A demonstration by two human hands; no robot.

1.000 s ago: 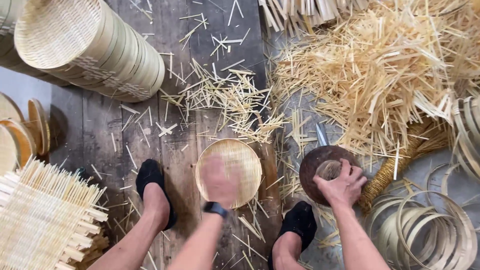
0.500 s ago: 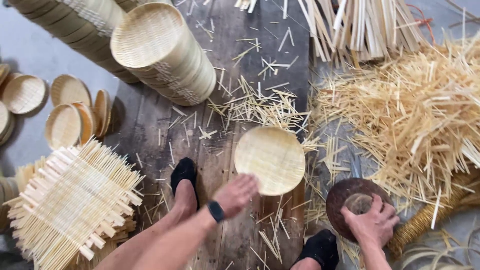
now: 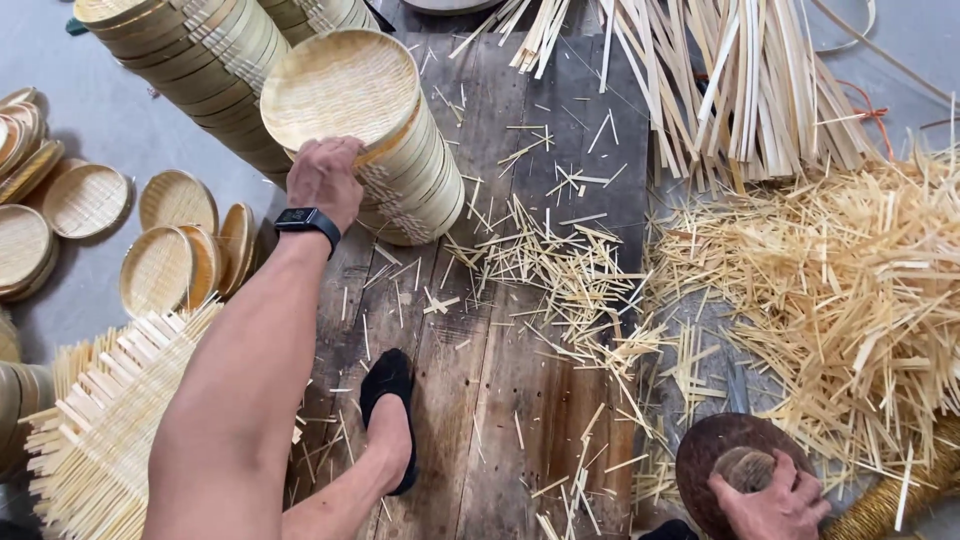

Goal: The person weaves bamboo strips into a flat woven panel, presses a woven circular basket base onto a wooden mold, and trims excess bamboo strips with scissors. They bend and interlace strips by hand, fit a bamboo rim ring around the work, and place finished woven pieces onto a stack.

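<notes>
Single head view, steep downward, close over wooden floor boards (image 3: pixel 500 400).

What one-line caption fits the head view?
Left hand grips the top woven bamboo tray on a leaning stack; right hand rests on a round wooden block.

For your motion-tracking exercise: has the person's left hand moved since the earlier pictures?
Yes. The left hand has gone from the dark wooden board near the feet up to the end of the stacked woven trays, fingers on the rim.

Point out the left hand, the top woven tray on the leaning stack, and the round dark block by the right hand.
left hand (image 3: pixel 322 180), head view, back of the hand.
top woven tray (image 3: pixel 338 88), head view, middle of its woven face.
round dark block (image 3: pixel 708 460), head view, bare upper-left surface.
</notes>
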